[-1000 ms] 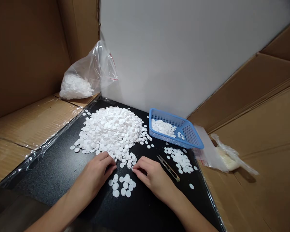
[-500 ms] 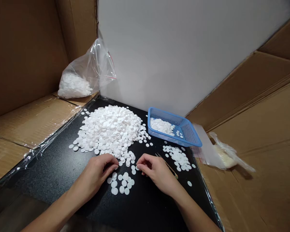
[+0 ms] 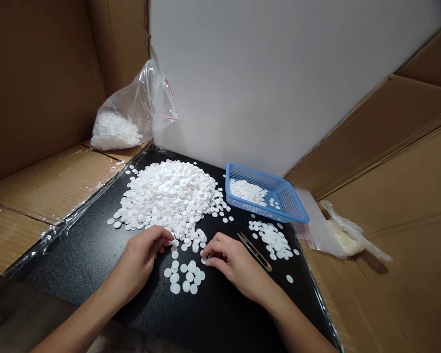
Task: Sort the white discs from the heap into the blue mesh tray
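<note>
A big heap of small white discs point(image 3: 171, 196) lies on a black tabletop point(image 3: 84, 264). My left hand point(image 3: 139, 260) rests at the heap's near edge, fingers curled, fingertips touching discs there. My right hand point(image 3: 231, 262) lies palm down just right of it, fingers bent and pressed together over a disc at the heap's edge. Between the two hands sits a small cluster of separated discs point(image 3: 185, 277). Whether either hand grips a disc is hidden by the fingers.
Small thread snips point(image 3: 255, 251) lie right of my right hand. A smaller disc pile point(image 3: 274, 239) and a blue mesh basket point(image 3: 294, 208) with discs stand beyond. A clear bag of discs point(image 3: 121, 127) sits back left; another plastic bag point(image 3: 343, 235) lies right. Cardboard walls surround the table.
Both hands have shifted slightly along the heap's near edge, drawing discs toward me. The small cluster between them has changed a little. The view has tilted a bit.
</note>
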`<state>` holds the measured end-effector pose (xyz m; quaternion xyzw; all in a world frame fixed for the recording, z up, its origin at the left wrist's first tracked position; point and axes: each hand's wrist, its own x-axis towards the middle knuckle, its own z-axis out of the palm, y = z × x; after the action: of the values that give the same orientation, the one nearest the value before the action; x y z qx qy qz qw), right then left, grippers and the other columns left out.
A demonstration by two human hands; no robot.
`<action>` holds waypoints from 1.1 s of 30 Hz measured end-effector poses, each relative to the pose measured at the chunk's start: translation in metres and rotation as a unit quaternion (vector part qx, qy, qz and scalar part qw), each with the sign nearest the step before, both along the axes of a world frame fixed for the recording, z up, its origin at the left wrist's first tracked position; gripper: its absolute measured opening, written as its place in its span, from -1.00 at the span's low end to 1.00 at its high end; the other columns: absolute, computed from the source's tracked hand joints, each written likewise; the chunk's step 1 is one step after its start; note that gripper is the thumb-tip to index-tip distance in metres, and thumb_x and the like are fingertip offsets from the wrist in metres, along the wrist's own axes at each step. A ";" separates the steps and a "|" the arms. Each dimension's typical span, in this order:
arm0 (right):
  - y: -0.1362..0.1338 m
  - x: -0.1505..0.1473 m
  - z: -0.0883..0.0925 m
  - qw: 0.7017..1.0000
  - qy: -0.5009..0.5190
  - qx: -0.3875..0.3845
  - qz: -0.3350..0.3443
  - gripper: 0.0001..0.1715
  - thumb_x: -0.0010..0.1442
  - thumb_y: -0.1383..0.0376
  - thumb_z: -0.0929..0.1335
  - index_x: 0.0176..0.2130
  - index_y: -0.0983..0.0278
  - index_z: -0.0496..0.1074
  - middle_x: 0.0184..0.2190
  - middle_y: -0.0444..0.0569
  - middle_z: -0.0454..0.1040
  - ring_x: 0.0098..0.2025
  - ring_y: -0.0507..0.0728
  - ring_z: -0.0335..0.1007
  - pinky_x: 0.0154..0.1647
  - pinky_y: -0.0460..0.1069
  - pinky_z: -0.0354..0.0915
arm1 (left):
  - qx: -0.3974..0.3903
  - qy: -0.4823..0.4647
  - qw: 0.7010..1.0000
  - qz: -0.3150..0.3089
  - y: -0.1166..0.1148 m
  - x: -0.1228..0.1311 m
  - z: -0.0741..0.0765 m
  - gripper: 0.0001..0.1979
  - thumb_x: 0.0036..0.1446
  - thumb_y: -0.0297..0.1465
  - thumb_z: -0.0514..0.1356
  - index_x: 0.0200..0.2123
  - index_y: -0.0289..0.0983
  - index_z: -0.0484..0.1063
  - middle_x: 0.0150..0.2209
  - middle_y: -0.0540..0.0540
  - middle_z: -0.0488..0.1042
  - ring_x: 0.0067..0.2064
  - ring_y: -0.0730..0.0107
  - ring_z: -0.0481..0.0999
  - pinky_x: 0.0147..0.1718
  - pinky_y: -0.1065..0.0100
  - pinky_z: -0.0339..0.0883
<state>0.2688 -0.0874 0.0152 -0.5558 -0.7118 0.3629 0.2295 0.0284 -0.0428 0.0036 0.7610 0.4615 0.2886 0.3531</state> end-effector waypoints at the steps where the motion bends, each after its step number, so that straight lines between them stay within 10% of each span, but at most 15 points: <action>1: 0.000 -0.001 -0.001 1.000 -0.002 0.002 0.003 -0.80 0.22 0.51 0.36 -0.33 0.22 0.48 -0.30 -0.14 0.37 -0.30 0.04 0.33 -0.27 -0.08 0.21 | 0.000 -0.003 1.000 -0.002 0.000 0.000 0.000 -0.77 0.31 -0.37 -0.01 -0.31 -0.21 0.42 -0.39 -0.02 0.50 -0.37 0.30 0.45 -0.38 0.36 0.28; 13: -0.001 0.013 0.014 0.998 -0.027 -0.033 0.039 -0.81 0.22 0.51 0.38 -0.35 0.24 0.45 -0.31 -0.15 0.43 -0.25 0.06 0.38 -0.23 -0.08 0.24 | 0.023 0.028 0.993 -0.110 -0.010 0.001 0.003 -0.80 0.33 -0.42 0.01 -0.24 -0.16 0.43 -0.28 0.00 0.53 -0.26 0.35 0.51 -0.28 0.39 0.34; 23: -0.002 -0.003 0.006 1.000 -0.018 -0.019 -0.013 -0.80 0.22 0.51 0.37 -0.24 0.23 0.50 -0.28 -0.11 0.41 -0.27 0.06 0.40 -0.25 -0.08 0.27 | 0.035 -0.005 0.999 0.001 -0.006 0.000 0.000 -0.83 0.29 -0.38 0.05 -0.30 -0.18 0.43 -0.34 -0.01 0.54 -0.31 0.30 0.51 -0.33 0.36 0.35; 33: 0.003 -0.021 -0.011 0.992 -0.049 0.104 -0.052 -0.88 0.24 0.45 0.37 -0.28 0.23 0.43 -0.34 -0.10 0.41 -0.32 0.09 0.37 -0.29 -0.04 0.27 | 0.094 0.041 0.994 -0.027 -0.007 0.005 -0.011 -0.85 0.24 -0.49 0.06 -0.28 -0.17 0.39 -0.28 -0.02 0.44 -0.28 0.29 0.46 -0.32 0.35 0.32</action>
<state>0.2478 -0.0841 0.0038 -0.5822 -0.7266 0.2463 0.2691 0.0339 -0.0494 -0.0072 0.8143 0.4259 0.2895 0.2678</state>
